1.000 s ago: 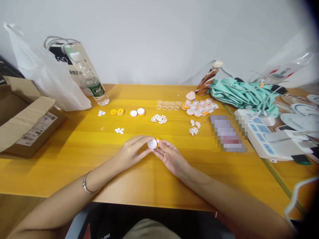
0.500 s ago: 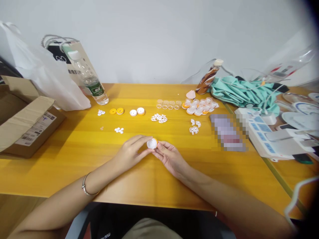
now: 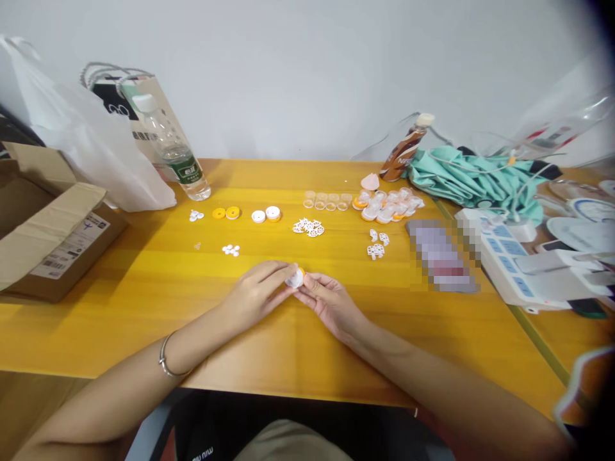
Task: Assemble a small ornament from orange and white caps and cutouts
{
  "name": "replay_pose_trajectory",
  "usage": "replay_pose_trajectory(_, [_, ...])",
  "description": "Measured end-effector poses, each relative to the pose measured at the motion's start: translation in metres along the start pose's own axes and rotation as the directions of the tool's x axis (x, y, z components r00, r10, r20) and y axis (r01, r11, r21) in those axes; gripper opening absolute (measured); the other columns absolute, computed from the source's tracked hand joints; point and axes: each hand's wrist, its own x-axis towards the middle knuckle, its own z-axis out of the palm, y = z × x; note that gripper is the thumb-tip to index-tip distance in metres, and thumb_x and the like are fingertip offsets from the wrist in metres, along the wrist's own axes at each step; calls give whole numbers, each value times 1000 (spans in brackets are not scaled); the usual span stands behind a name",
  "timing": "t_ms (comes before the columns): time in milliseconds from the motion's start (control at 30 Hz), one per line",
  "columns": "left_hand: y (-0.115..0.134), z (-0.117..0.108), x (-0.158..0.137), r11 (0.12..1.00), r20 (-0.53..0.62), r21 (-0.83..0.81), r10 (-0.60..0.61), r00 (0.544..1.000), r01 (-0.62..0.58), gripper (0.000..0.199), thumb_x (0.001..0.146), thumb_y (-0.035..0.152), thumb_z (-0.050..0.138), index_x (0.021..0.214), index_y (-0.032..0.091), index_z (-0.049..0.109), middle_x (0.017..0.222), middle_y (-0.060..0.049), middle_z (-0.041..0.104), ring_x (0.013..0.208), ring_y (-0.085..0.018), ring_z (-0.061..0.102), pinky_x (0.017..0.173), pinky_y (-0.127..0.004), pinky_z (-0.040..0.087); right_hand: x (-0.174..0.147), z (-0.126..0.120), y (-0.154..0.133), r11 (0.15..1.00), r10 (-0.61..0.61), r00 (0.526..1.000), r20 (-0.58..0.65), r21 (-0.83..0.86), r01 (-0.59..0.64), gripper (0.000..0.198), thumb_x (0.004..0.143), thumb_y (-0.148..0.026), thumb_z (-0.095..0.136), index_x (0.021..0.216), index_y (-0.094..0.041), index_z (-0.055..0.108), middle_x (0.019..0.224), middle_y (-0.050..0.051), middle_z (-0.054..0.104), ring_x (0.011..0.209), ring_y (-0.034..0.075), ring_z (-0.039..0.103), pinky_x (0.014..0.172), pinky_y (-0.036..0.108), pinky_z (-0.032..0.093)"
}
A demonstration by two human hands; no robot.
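Observation:
Both hands meet over the table around a small round white-and-orange plastic piece (image 3: 295, 278). My left hand (image 3: 262, 286) is closed on its left side, with fingertips over the white face. My right hand (image 3: 329, 299) pinches the orange edge from the right. Beyond the hands lie a heap of white openwork plastic parts (image 3: 308, 226) and a row of clear cups (image 3: 327, 201). White discs (image 3: 231, 250) lie to the left, below orange rings (image 3: 225, 212) and white round caps (image 3: 266, 214). Finished-looking orange-and-clear pieces (image 3: 389, 205) cluster at the right, above more white openwork parts (image 3: 377, 246).
An open cardboard box (image 3: 62, 237), a white plastic bag (image 3: 96, 147) and a water bottle (image 3: 185, 168) stand at the left. On the right are a brown drink bottle (image 3: 402, 152), a green folded cloth item (image 3: 473, 179), a blurred-out flat object (image 3: 442, 256) and a power strip (image 3: 502, 256).
My left fingers have shifted across onto the white face of the round piece. My right hand keeps its hold. The whole view has moved slightly.

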Motion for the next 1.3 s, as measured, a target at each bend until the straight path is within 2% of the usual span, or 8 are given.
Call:
replay_pose_trajectory(133, [-7,-1,1,992,9,-115,-59,998,59,35,81,22,59,114,14,54,101,-11,63,91,-18,60,81,-33,51,-1,0,-2,998,48,999,11,-29,-48,17,71,-28,70,82,-16,70,87,4,72,83,12,66,91,29,47])
replay_pose_trajectory(233, [-13,-2,4,957,32,-248,-146,989,150,30,80,25,61,108,14,59,97,-10,65,86,-16,61,78,-29,50,-3,1,-3,992,116,992,40,-53,-113,23,74,-31,67,91,-15,69,92,6,72,89,14,66,93,30,46])
replay_pose_trajectory(400, [-16,-2,9,882,98,-361,-286,953,302,23,79,29,61,97,15,64,90,-8,67,81,-15,62,74,-27,49,-2,-1,-4,986,162,985,64,-62,-158,21,76,-31,65,90,-15,69,89,6,73,86,14,67,90,28,48])
replay_pose_trajectory(600, [-11,-1,8,876,106,-392,-260,960,281,28,74,31,66,96,14,64,85,-7,66,77,-15,60,72,-27,47,-1,-2,-6,977,191,982,-4,-100,-190,21,75,-33,66,83,-14,69,77,4,73,72,11,68,75,21,53])
replay_pose_trajectory(733, [-10,-4,9,821,165,-481,-262,951,309,27,87,30,50,105,15,63,92,-9,64,83,-15,59,78,-28,46,0,1,-11,973,209,975,-79,-87,-215,17,77,-29,64,83,-14,68,75,5,73,71,11,69,66,16,54])
replay_pose_trajectory(867, [-10,-6,10,757,199,-539,-312,929,370,33,92,30,38,105,15,65,87,-8,64,83,-14,59,79,-28,47,1,1,-15,971,226,966,-125,-56,-234,16,80,-28,61,85,-14,67,78,5,73,72,11,69,62,14,55])
replay_pose_trajectory(1033, [-10,-5,12,718,222,-561,-350,910,413,31,90,30,42,104,15,65,87,-7,64,82,-14,59,79,-29,47,2,0,-17,970,229,965,-126,-53,-238,16,83,-26,57,88,-13,66,79,5,73,71,10,69,64,14,55])
replay_pose_trajectory(1300, [-7,-5,11,743,165,-565,-324,931,359,24,79,28,61,99,14,63,99,-10,65,90,-17,60,83,-31,47,2,0,-15,968,239,971,-34,-77,-241,18,83,-29,57,87,-14,66,79,5,73,73,11,69,69,17,55])
